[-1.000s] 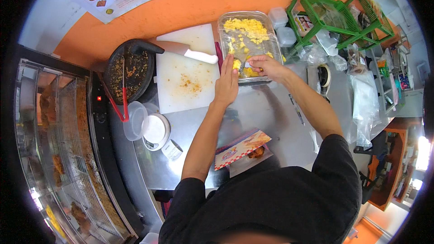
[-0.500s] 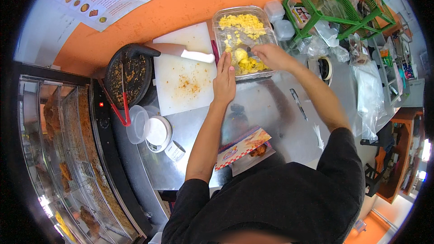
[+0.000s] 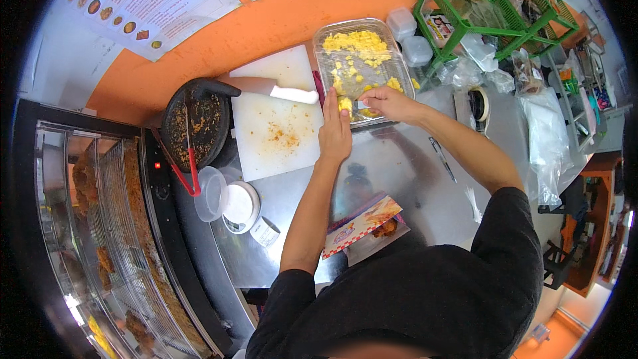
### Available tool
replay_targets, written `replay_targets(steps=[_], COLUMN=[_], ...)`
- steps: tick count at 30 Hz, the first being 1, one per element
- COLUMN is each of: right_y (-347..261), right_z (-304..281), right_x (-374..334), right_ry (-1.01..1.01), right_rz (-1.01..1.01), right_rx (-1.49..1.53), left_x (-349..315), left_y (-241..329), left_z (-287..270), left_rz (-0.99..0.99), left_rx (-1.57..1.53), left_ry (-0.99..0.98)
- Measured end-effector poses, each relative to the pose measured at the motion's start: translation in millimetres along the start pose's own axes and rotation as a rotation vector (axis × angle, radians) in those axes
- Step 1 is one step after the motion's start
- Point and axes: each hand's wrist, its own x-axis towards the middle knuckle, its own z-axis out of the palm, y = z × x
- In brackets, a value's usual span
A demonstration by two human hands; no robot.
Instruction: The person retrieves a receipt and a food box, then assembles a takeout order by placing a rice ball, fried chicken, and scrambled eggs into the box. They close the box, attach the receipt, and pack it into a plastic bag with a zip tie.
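Yellow crumbled food resembling scrambled egg (image 3: 359,43) lies in a shallow metal tray (image 3: 375,74), with a clump at its near left corner. My right hand (image 3: 393,105) is closed round a short metal utensil, likely a spoon (image 3: 362,104), low inside the tray by that clump. Its bowl end is mostly hidden. My left hand (image 3: 335,134) rests at the tray's near left corner, fingers stretched out and close together, fingertips beside the clump. It grips nothing.
Left of the tray, a knife (image 3: 292,95) lies on a crumb-strewn white cutting board (image 3: 262,159). Further left are a black pan (image 3: 216,139), red-handled tongs (image 3: 193,173) and a small scale (image 3: 240,205). A printed paper sleeve (image 3: 352,231), pen (image 3: 442,158) and green baskets (image 3: 475,16) are also around.
My right hand has drawn the spoon nearer and to the left, toward my left hand. The near egg pile has shrunk and spread. The whole view has shifted slightly.
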Motion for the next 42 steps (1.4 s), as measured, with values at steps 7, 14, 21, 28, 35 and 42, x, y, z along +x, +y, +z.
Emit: replay_targets(steps=[7,14,21,28,35,42], right_y=[7.1,6.7,4.2,6.0,11.2,-34.9], right_z=[2.5,3.3,-4.0,-31.2,-36.5,-37.0], right_x=[6.4,-4.0,-3.4,-52.2,-73.5,-106.4], right_ry=[0.062,0.047,0.118,0.188,0.281,0.368], right_rz=[0.310,0.265,0.272,0.344,0.248,0.163], right_rx=[0.434,0.454,0.528,0.690,0.770,0.698], left_x=[0.6,2.2,4.9,10.3,24.1,-47.5], left_y=[5.2,4.1,5.6,46.7,53.0,17.8], left_z=[-2.0,-1.7,-4.3,-30.1,-14.4,-76.7], left_rz=[0.040,0.044,-0.006,-0.132,-0.042,-0.119], left_rx=[-0.020,-0.028,0.028,0.270,0.570,-0.080], left_ry=[0.022,0.034,0.008,-0.164,-0.279,-0.012])
